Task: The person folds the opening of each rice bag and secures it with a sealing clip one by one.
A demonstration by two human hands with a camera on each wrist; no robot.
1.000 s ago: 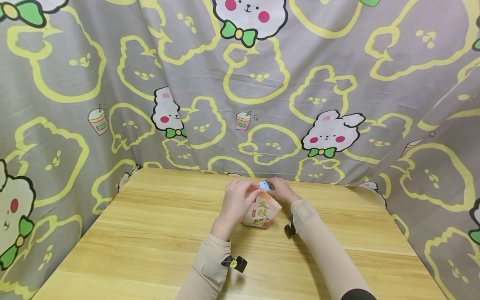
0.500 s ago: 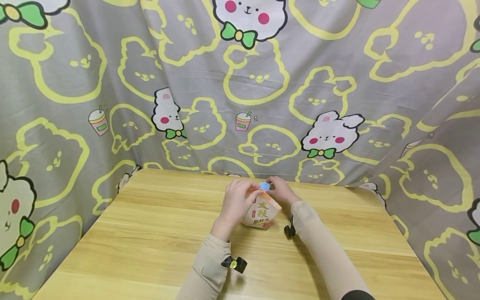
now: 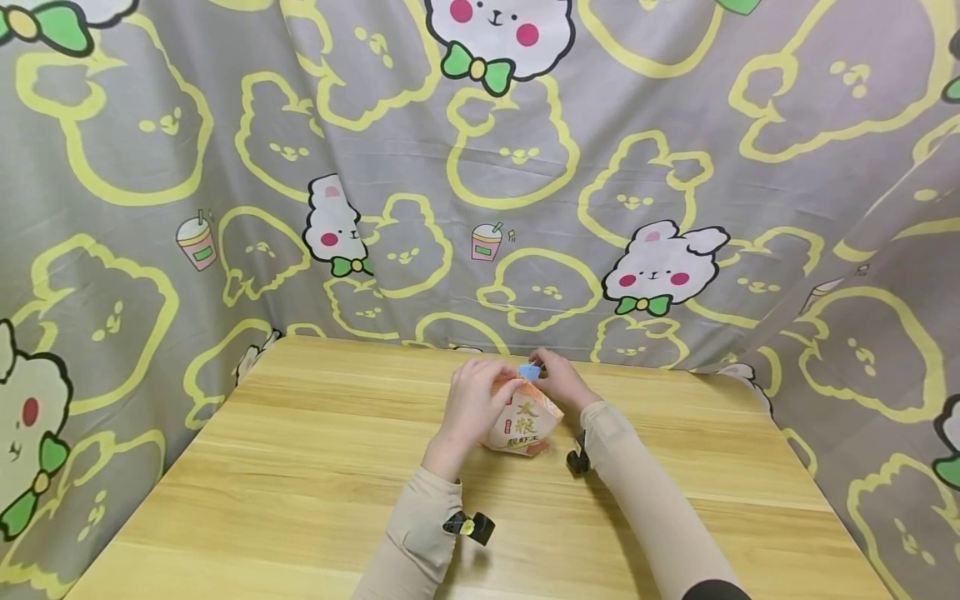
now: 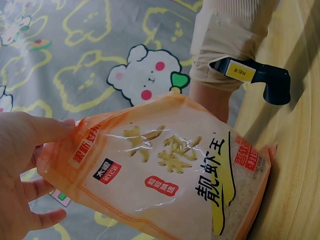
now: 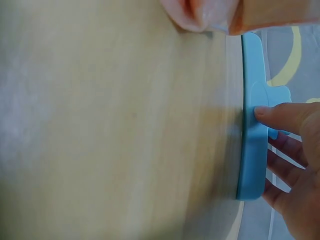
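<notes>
In the head view a bag of rice (image 3: 521, 423) stands leaning on the table, white with orange edges and gold lettering. My left hand (image 3: 474, 404) pinches its upper left corner; the left wrist view shows the thumb on the front of the bag (image 4: 165, 165) and other fingers behind. Beyond the bag's top edge my right hand (image 3: 561, 379) holds a light blue bag clip (image 5: 254, 150), a long bar with a scalloped tab. The thumb lies on the bar, the other fingers behind it. One end of the clip is close to the bag; whether they touch I cannot tell.
The wooden table (image 3: 300, 467) ends just behind the hands at a grey curtain (image 3: 420, 167) with cartoon prints. Black wrist cameras stick out from both sleeves, the left one (image 3: 471, 527) over the table and the right one (image 3: 578, 457) beside the bag.
The fingers of my right hand have shifted slightly on the blue bag clip, which has tilted a little. My left hand and the rice bag stay in place.
</notes>
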